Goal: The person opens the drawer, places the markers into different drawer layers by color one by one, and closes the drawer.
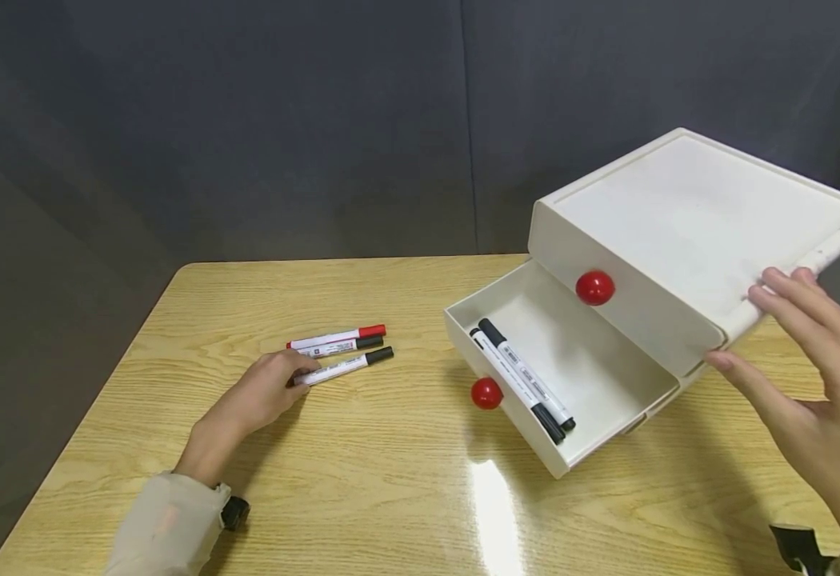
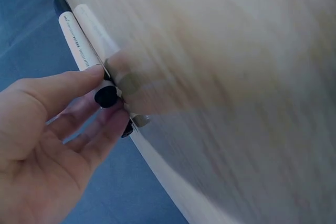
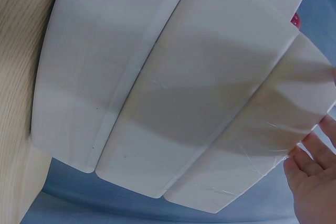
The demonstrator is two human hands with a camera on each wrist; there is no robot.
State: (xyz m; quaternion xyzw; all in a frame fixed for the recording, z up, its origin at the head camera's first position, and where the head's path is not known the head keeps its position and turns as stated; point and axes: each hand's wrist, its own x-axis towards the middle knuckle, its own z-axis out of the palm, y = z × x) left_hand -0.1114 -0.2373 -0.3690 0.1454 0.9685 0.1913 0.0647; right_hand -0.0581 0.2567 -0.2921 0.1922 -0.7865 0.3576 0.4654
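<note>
My left hand pinches a white marker with a black cap near its rear end, between thumb and fingers. In the left wrist view this marker lies low along the table, its dark cap pointing away. Just behind it on the table are a red-capped marker and another black-capped marker. My right hand rests on the side edge of a white drawer box, fingers on the top edge and thumb by the front corner. Its lower drawer stands pulled out.
Two black-and-white markers lie inside the pulled-out drawer, along its front wall. Red round knobs are on the lower drawer front and the upper drawer front. A dark curtain hangs behind the wooden table.
</note>
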